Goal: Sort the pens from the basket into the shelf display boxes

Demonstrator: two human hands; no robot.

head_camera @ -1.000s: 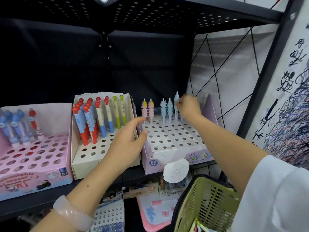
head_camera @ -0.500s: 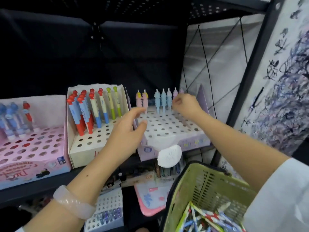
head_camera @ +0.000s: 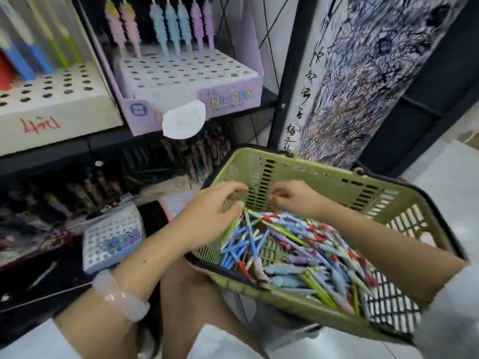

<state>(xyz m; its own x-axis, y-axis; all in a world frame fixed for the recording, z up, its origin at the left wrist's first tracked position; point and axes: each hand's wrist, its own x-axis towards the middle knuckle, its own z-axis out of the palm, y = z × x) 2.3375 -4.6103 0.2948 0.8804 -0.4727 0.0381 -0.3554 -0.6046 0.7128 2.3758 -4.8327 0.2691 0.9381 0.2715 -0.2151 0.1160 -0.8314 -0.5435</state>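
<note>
Pens lie in the basket, below-right of the shelf's display boxes.

Bright even light, motion blur, dim lower shelf, wide-angle bending

I am seeing a pale pink translucent bracelet showing at the lower left. A tall white paper panel covered in dark pen scribbles is hanging at the black metal shelf frame's right edge. A round white paper tag is dangling over the upper shelf's front edge. A small white perforated tray holding bluish beads is sitting tilted down on the lower shelf.
</note>
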